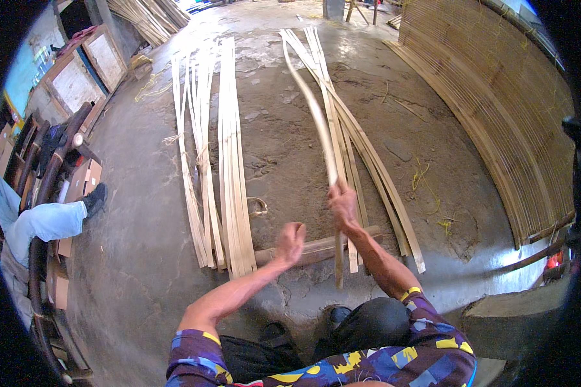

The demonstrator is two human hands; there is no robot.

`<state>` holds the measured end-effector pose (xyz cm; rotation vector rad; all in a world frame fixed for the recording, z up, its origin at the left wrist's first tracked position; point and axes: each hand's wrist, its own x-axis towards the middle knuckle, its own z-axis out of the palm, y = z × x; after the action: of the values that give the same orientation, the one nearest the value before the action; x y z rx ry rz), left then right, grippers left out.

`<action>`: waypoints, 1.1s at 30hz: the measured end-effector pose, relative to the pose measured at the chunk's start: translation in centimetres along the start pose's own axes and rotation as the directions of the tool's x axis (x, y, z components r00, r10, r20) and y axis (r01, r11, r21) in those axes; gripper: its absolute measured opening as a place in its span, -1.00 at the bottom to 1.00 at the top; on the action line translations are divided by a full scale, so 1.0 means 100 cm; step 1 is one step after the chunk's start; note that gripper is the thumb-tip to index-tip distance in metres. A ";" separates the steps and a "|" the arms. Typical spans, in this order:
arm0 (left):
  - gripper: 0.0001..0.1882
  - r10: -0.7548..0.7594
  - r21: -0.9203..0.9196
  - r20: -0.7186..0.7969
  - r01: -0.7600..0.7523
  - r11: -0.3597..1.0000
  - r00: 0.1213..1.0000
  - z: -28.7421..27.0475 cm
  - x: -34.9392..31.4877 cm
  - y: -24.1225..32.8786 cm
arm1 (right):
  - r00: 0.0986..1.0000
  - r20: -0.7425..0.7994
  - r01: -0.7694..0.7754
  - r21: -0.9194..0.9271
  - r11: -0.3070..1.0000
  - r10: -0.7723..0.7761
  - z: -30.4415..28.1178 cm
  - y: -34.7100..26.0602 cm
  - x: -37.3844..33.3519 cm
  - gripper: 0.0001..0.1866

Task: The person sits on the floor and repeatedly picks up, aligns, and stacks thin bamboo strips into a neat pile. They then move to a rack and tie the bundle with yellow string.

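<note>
Long pale bamboo strips lie on the floor in front of me, pointing away from me. My right hand (343, 205) is closed around the near part of one bamboo strip (317, 119), which is slightly blurred and bowed. This strip lies over or beside a crossed group of strips (377, 171) on the right. To the left, my left hand (290, 243) hangs with curled fingers, and no strip sticks out of it. It is closest to a neat row of strips (232, 161). Looser strips (186, 174) with tied bits lie farther left.
A round wooden pole (303, 252) lies crosswise near my feet. At right stands a large slatted bamboo mat (490, 116). A person's jeans-clad leg (51, 221) rests by a dark bamboo bench (42, 187) with cardboard boxes (84, 180) at left. Yellow twine (419, 174) lies on the floor.
</note>
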<state>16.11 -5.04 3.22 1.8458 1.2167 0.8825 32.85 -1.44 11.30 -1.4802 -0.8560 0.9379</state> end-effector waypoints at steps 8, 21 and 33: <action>-0.26 -0.269 0.821 -0.027 0.174 0.543 0.963 -0.087 -0.015 -0.054 | 0.915 -0.201 0.305 -0.222 0.926 -0.350 -0.058 -0.032 0.047 -0.71; -0.43 -0.462 -0.701 0.344 0.551 0.454 0.818 -0.061 0.027 -0.005 | 0.997 -0.015 -0.071 -0.435 0.898 0.072 -0.068 0.105 0.042 -0.86; -0.46 0.021 -0.391 0.333 0.117 0.913 0.943 0.000 0.027 0.062 | 0.919 0.360 -0.298 0.375 0.878 0.159 -0.019 0.014 0.023 -0.75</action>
<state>19.66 -4.21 8.95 1.5396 0.7940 0.6976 35.55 -0.34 9.79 -1.0773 -0.6502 1.4756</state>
